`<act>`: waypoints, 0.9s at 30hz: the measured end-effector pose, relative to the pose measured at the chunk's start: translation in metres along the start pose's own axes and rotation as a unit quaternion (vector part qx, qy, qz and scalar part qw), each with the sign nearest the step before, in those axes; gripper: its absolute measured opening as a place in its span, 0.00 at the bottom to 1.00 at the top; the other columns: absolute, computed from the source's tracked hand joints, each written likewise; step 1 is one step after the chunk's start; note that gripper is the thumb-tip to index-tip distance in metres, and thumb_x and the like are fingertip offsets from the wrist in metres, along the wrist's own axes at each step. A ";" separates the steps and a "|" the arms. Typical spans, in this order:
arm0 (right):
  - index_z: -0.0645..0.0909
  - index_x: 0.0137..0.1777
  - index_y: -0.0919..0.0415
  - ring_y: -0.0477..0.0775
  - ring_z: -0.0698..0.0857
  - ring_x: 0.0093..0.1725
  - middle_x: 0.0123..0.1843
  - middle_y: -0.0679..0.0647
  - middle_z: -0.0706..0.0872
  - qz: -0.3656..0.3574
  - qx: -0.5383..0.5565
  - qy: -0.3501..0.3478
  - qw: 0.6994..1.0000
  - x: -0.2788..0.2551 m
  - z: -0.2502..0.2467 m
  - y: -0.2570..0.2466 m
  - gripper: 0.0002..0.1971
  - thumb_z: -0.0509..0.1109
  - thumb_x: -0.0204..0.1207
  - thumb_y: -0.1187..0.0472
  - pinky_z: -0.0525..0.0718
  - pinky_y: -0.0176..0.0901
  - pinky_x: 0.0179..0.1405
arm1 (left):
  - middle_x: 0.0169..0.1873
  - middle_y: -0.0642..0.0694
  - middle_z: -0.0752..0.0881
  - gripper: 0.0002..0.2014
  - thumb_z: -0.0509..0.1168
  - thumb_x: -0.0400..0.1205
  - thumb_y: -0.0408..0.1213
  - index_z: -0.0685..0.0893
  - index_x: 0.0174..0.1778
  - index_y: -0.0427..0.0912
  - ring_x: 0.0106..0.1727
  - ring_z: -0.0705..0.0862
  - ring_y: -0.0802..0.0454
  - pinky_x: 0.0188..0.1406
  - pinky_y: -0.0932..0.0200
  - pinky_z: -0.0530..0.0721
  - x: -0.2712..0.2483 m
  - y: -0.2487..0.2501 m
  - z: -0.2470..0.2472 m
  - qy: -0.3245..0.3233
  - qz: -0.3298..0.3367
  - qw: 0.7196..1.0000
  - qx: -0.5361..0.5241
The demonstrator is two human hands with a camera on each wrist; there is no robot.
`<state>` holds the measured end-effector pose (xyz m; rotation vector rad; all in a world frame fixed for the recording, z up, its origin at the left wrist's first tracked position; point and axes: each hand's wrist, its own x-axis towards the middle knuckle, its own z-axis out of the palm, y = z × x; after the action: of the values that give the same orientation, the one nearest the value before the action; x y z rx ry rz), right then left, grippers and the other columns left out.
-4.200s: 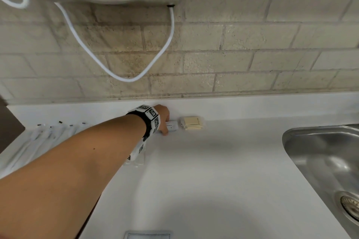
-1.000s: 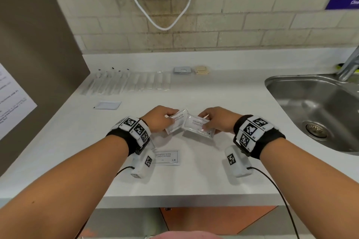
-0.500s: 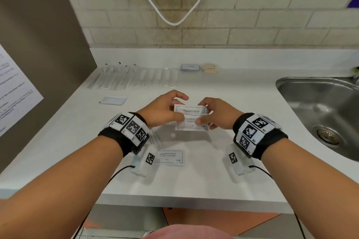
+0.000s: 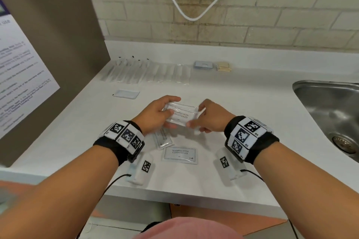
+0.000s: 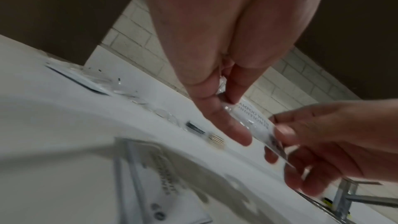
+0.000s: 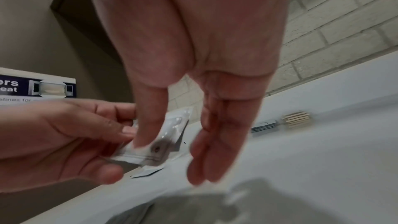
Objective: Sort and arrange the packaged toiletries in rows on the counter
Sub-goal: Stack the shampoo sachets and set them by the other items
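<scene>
A clear shampoo sachet (image 4: 181, 115) printed "Shampoo with conditioner" is held flat just above the white counter (image 4: 242, 122); whether a second sachet lies under it I cannot tell. My left hand (image 4: 171, 106) grips its left end, thumb on top. My right hand (image 4: 197, 114) pinches its right edge. The left wrist view shows the sachet (image 5: 254, 120) between my left hand (image 5: 228, 103) and the other hand's thumb. In the right wrist view my right hand (image 6: 172, 156) has its thumb on the sachet (image 6: 170, 129). Two more sachets lie below, one flat (image 4: 180, 154), one tilted (image 4: 164, 138).
Along the back runs a row of clear long packets (image 4: 145, 72), then a grey packet stack (image 4: 204, 64) and a tan stack (image 4: 223, 66). A flat white packet (image 4: 127, 94) lies at mid-left. A steel sink (image 4: 330, 106) sits right; a brown wall panel (image 4: 58, 44) bounds the left.
My left hand came back from the grey packets at the wall. A second ago each hand held its own sachet; they were brought together, and now both hands hold them a little farther out.
</scene>
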<state>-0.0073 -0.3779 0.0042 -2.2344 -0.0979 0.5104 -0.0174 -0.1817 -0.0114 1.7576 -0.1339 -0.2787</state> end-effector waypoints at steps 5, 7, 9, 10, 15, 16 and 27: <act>0.76 0.60 0.55 0.50 0.80 0.49 0.50 0.46 0.80 -0.018 -0.206 -0.136 0.969 -0.010 0.037 -0.006 0.32 0.84 0.59 0.47 0.79 0.40 0.46 | 0.66 0.38 0.80 0.19 0.55 0.86 0.23 0.79 0.65 0.48 0.60 0.86 0.42 0.49 0.53 0.91 -0.005 -0.013 -0.039 0.050 -0.010 0.999 -0.015; 0.77 0.60 0.55 0.51 0.80 0.50 0.50 0.47 0.79 -0.010 -0.237 -0.142 0.961 -0.009 0.049 -0.006 0.30 0.85 0.59 0.52 0.82 0.43 0.51 | 0.66 0.37 0.80 0.19 0.54 0.86 0.22 0.78 0.65 0.46 0.60 0.86 0.42 0.51 0.50 0.91 -0.006 -0.015 -0.052 0.054 -0.017 0.998 -0.026; 0.79 0.58 0.57 0.53 0.82 0.52 0.51 0.49 0.80 0.006 -0.270 -0.124 0.955 -0.006 0.051 -0.009 0.28 0.85 0.59 0.56 0.85 0.47 0.55 | 0.66 0.36 0.79 0.19 0.54 0.85 0.21 0.79 0.65 0.45 0.59 0.86 0.41 0.49 0.51 0.91 -0.007 -0.017 -0.061 0.060 -0.020 0.997 -0.032; 0.80 0.58 0.58 0.54 0.84 0.53 0.53 0.50 0.82 0.021 -0.294 -0.119 0.948 -0.003 0.049 -0.011 0.27 0.84 0.59 0.57 0.85 0.49 0.57 | 0.67 0.36 0.79 0.19 0.54 0.85 0.21 0.79 0.65 0.45 0.59 0.86 0.41 0.47 0.52 0.91 -0.006 -0.018 -0.065 0.064 -0.021 0.997 -0.033; 0.83 0.56 0.61 0.55 0.82 0.54 0.59 0.55 0.87 0.105 -0.357 -0.115 0.921 0.006 0.034 -0.010 0.22 0.82 0.62 0.60 0.84 0.46 0.55 | 0.67 0.35 0.79 0.19 0.54 0.85 0.21 0.79 0.66 0.44 0.61 0.84 0.39 0.44 0.55 0.92 -0.003 -0.020 -0.078 0.069 -0.014 0.997 -0.040; 0.83 0.54 0.59 0.55 0.80 0.53 0.57 0.54 0.87 0.121 -0.363 -0.116 0.917 0.006 0.032 -0.009 0.21 0.82 0.61 0.59 0.83 0.46 0.54 | 0.67 0.35 0.79 0.19 0.54 0.85 0.21 0.79 0.67 0.44 0.61 0.84 0.39 0.44 0.56 0.92 -0.003 -0.022 -0.081 0.071 -0.013 0.997 -0.041; 0.77 0.60 0.59 0.55 0.83 0.53 0.57 0.53 0.83 0.086 -0.159 -0.006 0.983 0.013 0.057 -0.059 0.27 0.83 0.63 0.54 0.85 0.46 0.51 | 0.66 0.39 0.80 0.20 0.54 0.85 0.21 0.79 0.69 0.43 0.61 0.85 0.43 0.48 0.51 0.91 -0.008 -0.044 -0.133 0.104 -0.008 0.994 -0.040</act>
<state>-0.0119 -0.2952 0.0103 -2.5670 0.0098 0.6396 0.0070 -0.0448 -0.0289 1.6970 0.0407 -0.1092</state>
